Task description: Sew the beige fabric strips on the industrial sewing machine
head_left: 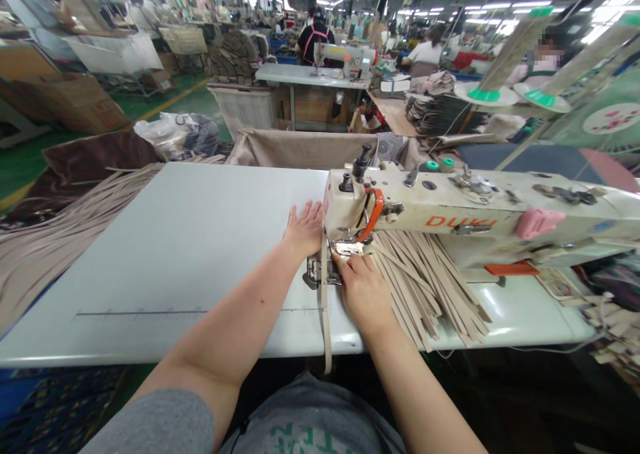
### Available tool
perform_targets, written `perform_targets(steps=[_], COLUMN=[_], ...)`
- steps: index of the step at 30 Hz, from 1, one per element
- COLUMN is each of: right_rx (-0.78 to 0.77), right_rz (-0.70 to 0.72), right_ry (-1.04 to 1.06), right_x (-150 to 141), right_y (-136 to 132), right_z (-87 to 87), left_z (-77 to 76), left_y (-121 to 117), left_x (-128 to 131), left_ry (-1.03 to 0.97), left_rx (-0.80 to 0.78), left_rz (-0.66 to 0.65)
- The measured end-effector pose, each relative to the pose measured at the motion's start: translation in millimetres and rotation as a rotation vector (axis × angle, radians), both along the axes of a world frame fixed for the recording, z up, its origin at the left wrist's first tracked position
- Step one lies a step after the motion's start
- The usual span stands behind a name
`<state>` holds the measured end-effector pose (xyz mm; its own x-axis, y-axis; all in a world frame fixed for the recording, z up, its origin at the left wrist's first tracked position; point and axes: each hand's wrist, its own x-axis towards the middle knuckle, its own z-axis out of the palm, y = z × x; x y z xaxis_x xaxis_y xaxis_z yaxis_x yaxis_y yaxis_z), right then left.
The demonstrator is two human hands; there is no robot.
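Observation:
A cream industrial sewing machine [450, 207] stands on a pale grey work table [175, 254]. A narrow beige strip [325, 307] runs from under the presser foot [347, 249] toward me and hangs over the table's front edge. My left hand [304, 227] lies flat on the table just left of the machine head, fingers stretched out. My right hand [363, 287] rests by the presser foot, fingertips pressed on the strip at the needle area. A pile of beige strips [425, 281] lies under the machine arm, right of my right hand.
Many long beige strips [60, 227] drape off the table's left side. A fabric bin [300, 149] stands behind the table. Thread cones [505, 54] rise at the right. Other workers sit at machines [345, 57] farther back.

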<state>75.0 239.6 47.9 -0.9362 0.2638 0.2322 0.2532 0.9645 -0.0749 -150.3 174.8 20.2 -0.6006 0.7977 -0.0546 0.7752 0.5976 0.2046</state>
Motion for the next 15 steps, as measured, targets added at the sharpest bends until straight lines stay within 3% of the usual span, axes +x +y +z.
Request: perform_targets(steps=[15], right_rx=[-0.020], right_rz=[0.013], right_ry=[-0.019], right_x=[0.1], right_y=[0.9], right_z=[1.8], left_z=[2.3], left_y=[1.3], left_x=[3.3], left_ry=[-0.008], left_rx=[-0.022], left_rz=[0.024])
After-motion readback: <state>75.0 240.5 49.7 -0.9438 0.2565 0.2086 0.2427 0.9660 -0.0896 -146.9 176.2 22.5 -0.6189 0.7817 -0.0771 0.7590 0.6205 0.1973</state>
